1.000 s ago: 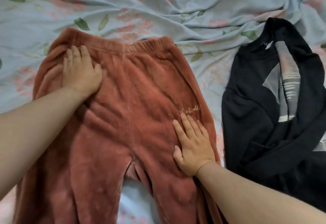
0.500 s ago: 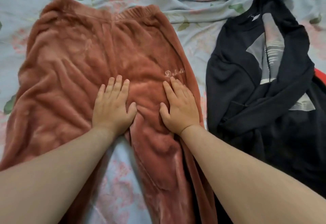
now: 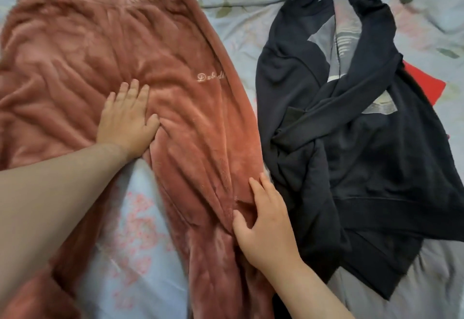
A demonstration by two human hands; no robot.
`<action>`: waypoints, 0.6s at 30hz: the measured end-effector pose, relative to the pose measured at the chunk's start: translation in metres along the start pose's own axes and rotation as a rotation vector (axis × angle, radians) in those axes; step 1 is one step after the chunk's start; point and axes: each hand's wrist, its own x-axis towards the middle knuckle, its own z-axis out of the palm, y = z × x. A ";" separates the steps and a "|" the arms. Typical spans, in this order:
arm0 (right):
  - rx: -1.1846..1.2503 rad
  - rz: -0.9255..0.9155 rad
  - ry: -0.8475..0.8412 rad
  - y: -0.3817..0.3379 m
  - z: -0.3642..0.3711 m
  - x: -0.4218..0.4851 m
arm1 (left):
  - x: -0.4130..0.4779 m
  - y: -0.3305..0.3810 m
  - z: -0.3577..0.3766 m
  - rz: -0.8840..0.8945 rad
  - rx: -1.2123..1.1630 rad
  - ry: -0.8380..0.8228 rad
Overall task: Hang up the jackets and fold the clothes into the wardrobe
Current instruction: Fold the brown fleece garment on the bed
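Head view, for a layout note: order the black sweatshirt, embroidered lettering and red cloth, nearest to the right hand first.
1. Black sweatshirt, beside the right hand.
2. Embroidered lettering, up-left on the pants.
3. Red cloth, far right.

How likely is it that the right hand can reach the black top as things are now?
Probably yes. The right hand rests on the pants' edge, right beside the black top, with nothing lying between them; the top lies uncovered on the bed.

Floral bed sheet [image 3: 251, 5], rust fleece trousers [image 3: 175, 93], black sweatshirt [image 3: 364, 155], red item [image 3: 424, 84] at the sweatshirt's edge
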 end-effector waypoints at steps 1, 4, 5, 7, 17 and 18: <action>0.068 0.065 0.014 0.002 0.000 -0.011 | 0.000 0.004 -0.007 -0.023 0.002 -0.017; 0.311 0.270 -0.011 0.006 0.000 -0.030 | 0.001 0.037 -0.038 -0.101 -0.124 0.091; 0.345 0.302 -0.047 0.007 -0.001 -0.035 | 0.002 0.056 -0.048 -0.074 -0.186 0.154; 0.409 0.339 -0.134 0.008 -0.006 -0.041 | 0.007 0.102 -0.062 0.051 -0.339 0.153; 1.730 0.763 -0.468 -0.002 -0.024 -0.052 | 0.034 0.171 -0.046 -0.060 -0.457 -0.252; 1.711 0.751 -0.490 0.000 -0.021 -0.055 | 0.034 0.163 -0.045 -0.044 -0.492 -0.251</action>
